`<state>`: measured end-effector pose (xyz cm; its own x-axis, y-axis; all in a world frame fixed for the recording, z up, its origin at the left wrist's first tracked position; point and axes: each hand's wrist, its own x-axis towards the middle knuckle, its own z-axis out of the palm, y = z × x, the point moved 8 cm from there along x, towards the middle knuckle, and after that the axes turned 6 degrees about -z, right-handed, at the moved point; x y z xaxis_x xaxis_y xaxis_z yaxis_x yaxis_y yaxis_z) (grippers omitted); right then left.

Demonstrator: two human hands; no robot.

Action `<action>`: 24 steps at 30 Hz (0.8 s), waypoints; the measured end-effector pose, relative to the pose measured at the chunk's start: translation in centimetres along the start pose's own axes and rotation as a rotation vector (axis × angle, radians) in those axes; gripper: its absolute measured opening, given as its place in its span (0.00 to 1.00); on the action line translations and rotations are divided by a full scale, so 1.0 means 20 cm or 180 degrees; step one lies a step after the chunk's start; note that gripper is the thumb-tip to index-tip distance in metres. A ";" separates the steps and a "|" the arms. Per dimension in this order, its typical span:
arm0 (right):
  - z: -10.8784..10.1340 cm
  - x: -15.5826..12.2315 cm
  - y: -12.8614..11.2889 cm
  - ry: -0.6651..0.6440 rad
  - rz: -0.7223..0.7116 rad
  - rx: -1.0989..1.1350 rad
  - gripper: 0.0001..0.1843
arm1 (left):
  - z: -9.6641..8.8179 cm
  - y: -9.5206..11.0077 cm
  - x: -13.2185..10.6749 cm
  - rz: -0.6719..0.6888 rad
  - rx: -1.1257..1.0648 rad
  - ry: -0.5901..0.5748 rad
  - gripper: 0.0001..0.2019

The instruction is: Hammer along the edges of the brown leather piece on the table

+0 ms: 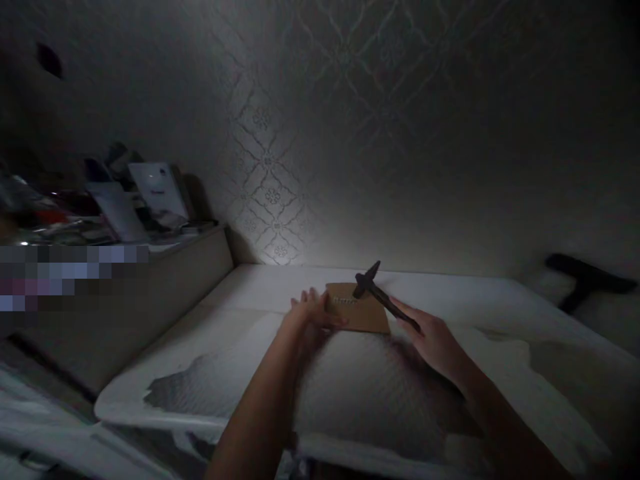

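Note:
A small brown wooden board [364,315] lies on a white cloth-covered surface [250,293], with a row of small pale nails or studs [344,301] along its far left part. My left hand [310,313] rests on the board's left edge, fingers curled against it. My right hand [434,340] grips the handle of a dark hammer [376,291]. The hammer's head is raised just above the board, over the row of studs. The scene is very dim.
A patterned wallpaper wall [270,193] stands close behind the surface. A low shelf [190,247] at the left carries boxes, papers and clutter. A dark T-shaped object [583,280] lies at the far right. Worn grey patches show on the covering.

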<state>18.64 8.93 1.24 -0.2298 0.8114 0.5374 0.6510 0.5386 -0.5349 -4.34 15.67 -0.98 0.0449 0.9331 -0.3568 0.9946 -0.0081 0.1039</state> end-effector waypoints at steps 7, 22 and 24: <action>0.01 0.00 0.00 -0.0040 0.0023 -0.0011 0.26 | 0.01 0.00 0.02 0.0029 -0.0018 0.0048 0.55; -0.02 -0.01 -0.06 0.0149 -0.0175 -0.0391 0.25 | 0.03 0.06 -0.01 -0.0028 -0.0069 0.0047 0.58; -0.01 -0.01 -0.09 0.0125 -0.0208 -0.0456 0.25 | 0.04 0.10 -0.01 0.0051 -0.0068 0.0084 0.57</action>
<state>17.69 7.85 2.28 -0.2483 0.7647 0.5946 0.7327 0.5498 -0.4010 -2.22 15.14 -1.41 0.0579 0.9421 -0.3302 0.9915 -0.0157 0.1292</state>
